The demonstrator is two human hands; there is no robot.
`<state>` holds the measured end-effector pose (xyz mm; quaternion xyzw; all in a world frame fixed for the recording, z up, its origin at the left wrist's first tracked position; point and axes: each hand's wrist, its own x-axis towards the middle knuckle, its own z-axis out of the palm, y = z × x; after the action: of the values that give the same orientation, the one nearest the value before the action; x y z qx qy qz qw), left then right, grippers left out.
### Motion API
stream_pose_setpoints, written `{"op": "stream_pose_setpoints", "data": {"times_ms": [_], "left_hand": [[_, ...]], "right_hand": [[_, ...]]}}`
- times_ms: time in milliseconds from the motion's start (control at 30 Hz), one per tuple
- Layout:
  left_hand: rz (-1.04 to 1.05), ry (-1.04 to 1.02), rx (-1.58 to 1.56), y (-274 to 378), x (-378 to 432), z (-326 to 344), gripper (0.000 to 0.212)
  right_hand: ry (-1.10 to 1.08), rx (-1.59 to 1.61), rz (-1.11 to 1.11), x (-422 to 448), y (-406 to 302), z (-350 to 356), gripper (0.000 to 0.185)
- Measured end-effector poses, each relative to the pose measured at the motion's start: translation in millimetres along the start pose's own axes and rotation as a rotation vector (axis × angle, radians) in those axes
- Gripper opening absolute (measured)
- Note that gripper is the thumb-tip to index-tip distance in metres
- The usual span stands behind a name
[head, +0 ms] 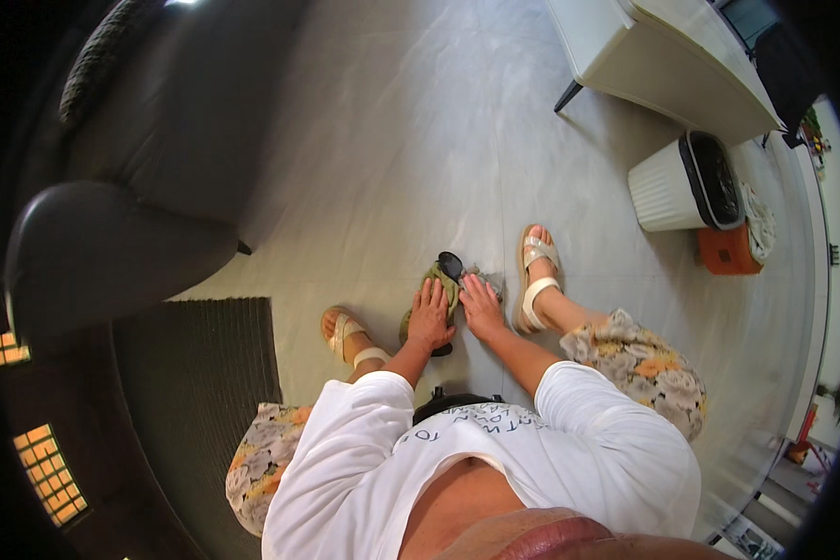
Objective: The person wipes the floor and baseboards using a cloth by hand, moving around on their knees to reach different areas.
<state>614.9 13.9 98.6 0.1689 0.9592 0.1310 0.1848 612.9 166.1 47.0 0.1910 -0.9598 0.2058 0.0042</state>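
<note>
On the tiled floor between my sandalled feet lies an olive-green cloth item, perhaps a shoe. My left hand rests on top of it with the fingers slightly apart. My right hand is just to the right, fingers extended, beside a black oval-ended object that could be a shoe sole or a brush. Grey crumpled material shows past the fingertips of my right hand. What lies beneath both palms is hidden, so whether the right hand grips anything is unclear.
A dark sofa stands at the left, above a dark ribbed mat. At the upper right are a white cabinet on dark legs, a white waste bin with a black liner and an orange box with white cloth.
</note>
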Motion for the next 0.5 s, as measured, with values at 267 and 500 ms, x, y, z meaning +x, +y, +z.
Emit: {"op": "stream_pose_setpoints", "data": {"times_ms": [267,500], "left_hand": [[0.135,0.164,0.118,-10,-49,91,0.040],[-0.007,0.065,-0.466,17,-70,47,0.029]], "right_hand": [[-0.081,0.115,0.128,-58,-8,20,0.029],[-0.180,0.414,0.433,-82,-33,-13,0.034]]}}
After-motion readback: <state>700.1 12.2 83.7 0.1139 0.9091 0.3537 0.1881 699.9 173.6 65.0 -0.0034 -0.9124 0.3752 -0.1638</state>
